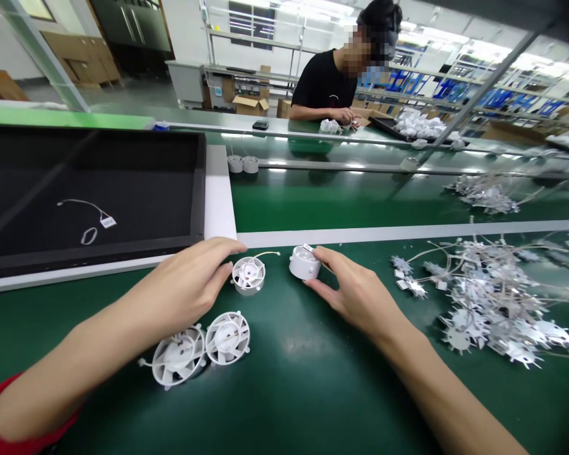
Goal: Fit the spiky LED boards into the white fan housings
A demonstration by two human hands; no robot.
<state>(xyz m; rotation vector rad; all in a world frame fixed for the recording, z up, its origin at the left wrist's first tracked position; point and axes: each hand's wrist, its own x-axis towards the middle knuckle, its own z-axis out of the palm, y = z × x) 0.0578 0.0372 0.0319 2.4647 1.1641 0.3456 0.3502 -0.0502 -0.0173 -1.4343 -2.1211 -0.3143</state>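
Note:
My right hand (pixel 355 287) grips a white round fan housing (pixel 303 266) between thumb and fingers at its right side; a small white connector shows at its top. My left hand (pixel 201 275) is beside another white fan housing (pixel 249 276), thumb and fingers apart; whether the fingertips touch it I cannot tell. A thin white wire sticks out of that housing to the right. Nearer me, two more white fan housings stand side by side, one (pixel 227 339) in full view and the other (pixel 177 360) partly behind my left wrist.
Several white star-shaped parts with wires (pixel 474 297) are heaped on the right of the green table (pixel 303 398). A black tray (pixel 123 196) at left holds a wired piece. Two white housings (pixel 243 164) stand farther back. Across the bench, a person (pixel 327 82) handles white parts.

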